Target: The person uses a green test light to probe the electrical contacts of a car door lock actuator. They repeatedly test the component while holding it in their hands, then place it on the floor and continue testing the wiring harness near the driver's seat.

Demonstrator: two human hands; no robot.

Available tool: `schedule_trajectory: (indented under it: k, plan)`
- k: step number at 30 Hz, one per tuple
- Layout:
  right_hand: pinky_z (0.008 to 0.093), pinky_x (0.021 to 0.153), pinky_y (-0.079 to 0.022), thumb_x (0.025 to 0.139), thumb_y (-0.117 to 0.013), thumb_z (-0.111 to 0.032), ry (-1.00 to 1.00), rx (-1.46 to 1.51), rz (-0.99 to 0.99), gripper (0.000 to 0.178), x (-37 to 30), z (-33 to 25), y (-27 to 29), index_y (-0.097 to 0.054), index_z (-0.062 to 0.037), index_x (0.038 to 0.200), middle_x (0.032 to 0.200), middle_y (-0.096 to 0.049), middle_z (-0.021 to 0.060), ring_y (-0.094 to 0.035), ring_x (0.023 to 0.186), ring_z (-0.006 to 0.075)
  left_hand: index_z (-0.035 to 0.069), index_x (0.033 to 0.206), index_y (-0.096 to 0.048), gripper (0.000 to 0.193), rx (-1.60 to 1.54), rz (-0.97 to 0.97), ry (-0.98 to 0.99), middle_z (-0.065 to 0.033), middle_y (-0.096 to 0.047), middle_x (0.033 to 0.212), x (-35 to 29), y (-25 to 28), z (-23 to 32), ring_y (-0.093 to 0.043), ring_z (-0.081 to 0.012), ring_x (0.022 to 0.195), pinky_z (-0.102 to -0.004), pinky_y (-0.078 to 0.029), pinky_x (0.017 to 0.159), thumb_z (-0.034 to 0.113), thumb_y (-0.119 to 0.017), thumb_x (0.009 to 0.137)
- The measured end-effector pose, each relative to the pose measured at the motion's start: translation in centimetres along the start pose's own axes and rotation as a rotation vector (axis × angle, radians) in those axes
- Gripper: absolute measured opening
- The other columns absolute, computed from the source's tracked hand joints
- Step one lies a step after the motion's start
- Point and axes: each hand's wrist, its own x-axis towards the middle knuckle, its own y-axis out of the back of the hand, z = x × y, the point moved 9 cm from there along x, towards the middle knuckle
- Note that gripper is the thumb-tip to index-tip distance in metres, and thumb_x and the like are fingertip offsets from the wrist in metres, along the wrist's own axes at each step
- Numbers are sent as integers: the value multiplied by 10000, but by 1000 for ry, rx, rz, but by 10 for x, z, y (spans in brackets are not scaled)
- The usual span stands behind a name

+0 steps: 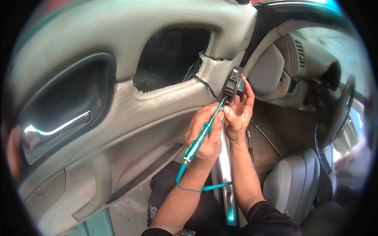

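A teal circuit tester probe (199, 139) with a clear-looking barrel is gripped by my left hand (204, 131), its fingers closed around the upper part. The probe's tip meets the wired end of a black car door switch module (235, 80). That module stands tilted up in my right hand (241, 114), with fingers behind it and the thumb near the probe tip. From the module, a black wire (208, 86) runs left into the door panel opening. A coiled teal lead (216, 187) hangs from the probe's lower end. The exact contact point is hidden by fingers.
The beige door panel (157, 110) fills the left, with a dark cutout (169, 59) and a chrome door handle (59, 129). Tools (265, 137) lie on the car floor. Right are a seat (293, 177) and steering wheel (340, 114). Something blurred and skin-toned shows at the far left.
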Motion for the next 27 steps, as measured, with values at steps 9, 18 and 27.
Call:
schedule_trajectory:
  k: [9, 18, 27]
  plan:
    - [477, 1221, -322, 764, -833, -98, 7, -14, -13, 976, 1, 1, 2, -286, -60, 1572, 1582, -349, 159, -397, 1444, 283, -43, 1125, -665, 156, 6, 6, 9, -179, -740, 1085, -1, 1, -2, -727, -213, 990, -330, -582, 896, -14, -676, 972]
    - [466, 1212, -338, 764, -834, -100, 10, -18, -21, 990, 2, -1, 0, -273, -65, 1579, 1587, -348, 150, -403, 1440, 281, -48, 1123, -661, 154, -31, 18, 34, -184, -735, 1093, -3, 2, -3, -726, -213, 987, -330, -583, 900, -20, -673, 972]
    - [463, 1212, -327, 755, -833, -128, 8, -17, -19, 1023, 2, 1, 1, -247, -65, 1590, 1589, -336, 155, -390, 1449, 288, -61, 1147, -619, 156, -110, 1, 85, -219, -720, 1137, -4, 1, -2, -720, -243, 1042, -363, -578, 952, -32, -626, 993]
